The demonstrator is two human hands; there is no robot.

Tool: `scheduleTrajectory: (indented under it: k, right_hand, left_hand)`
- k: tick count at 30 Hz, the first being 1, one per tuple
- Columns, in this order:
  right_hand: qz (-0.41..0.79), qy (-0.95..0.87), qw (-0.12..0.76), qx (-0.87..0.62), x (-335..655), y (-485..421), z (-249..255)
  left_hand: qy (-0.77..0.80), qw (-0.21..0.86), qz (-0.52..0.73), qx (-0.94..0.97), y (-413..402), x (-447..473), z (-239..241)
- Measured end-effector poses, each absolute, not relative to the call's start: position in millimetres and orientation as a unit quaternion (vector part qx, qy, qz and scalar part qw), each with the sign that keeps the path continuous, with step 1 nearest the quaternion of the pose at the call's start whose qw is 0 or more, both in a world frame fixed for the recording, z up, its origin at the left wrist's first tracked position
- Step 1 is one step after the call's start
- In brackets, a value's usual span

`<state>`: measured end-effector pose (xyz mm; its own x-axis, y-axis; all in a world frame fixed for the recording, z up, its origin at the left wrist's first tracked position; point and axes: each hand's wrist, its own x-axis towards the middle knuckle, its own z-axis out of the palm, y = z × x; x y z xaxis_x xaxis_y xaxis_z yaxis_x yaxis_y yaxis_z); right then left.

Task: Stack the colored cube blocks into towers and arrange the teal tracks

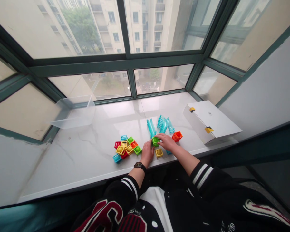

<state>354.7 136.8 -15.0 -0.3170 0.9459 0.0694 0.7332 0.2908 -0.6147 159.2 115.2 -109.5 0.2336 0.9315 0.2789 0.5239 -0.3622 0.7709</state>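
A green toy block point(155, 141) is between my two hands on the white sill. My left hand point(148, 152), with a black watch on its wrist, has its fingers closed at the block's left side. From the right, my right hand point(166, 141) pinches the same block with its fingertips. Just below it sits a yellow block point(159, 153). A blue piece point(169, 152) is mostly hidden under my right wrist. An orange-red block point(177, 136) stands right of my right hand. Behind the green block lie a straight clear-blue track piece point(151, 128) and a curved one point(162, 123).
Left of my hands is a heap of coloured blocks point(129, 149). A clear plastic bin point(74, 112) stands at the back left. At the right is a white box point(212, 120) with yellow-black tape. Window frames point(132, 80) border the sill point(70, 154) behind.
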Motion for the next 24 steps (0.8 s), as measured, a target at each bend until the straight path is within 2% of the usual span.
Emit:
scheduleTrajectory:
  k: [5, 10, 15, 18, 24]
  right_hand:
    - [0.235, -0.780, 0.215, -0.539, 356.4, 137.5, -19.3]
    - [0.236, -0.777, 0.218, -0.540, 356.3, 137.7, -21.1]
    - [0.231, -0.781, 0.213, -0.539, 356.4, 134.6, -14.1]
    - [0.211, -0.783, 0.246, -0.531, 356.3, 126.6, -6.0]
    - [0.154, -0.759, 0.343, -0.532, 360.0, 85.5, 14.2]
  left_hand:
    - [0.495, 0.306, 0.360, 0.729, 98.9, 147.6, -103.1]
    - [0.470, 0.328, 0.364, 0.734, 58.3, 104.6, -69.9]
    - [0.549, 0.190, 0.431, 0.691, 38.8, 34.0, -28.5]
    - [0.620, 0.115, 0.430, 0.646, 43.4, -2.1, -19.3]
    - [0.668, 0.169, 0.394, 0.608, 67.3, -27.5, -41.8]
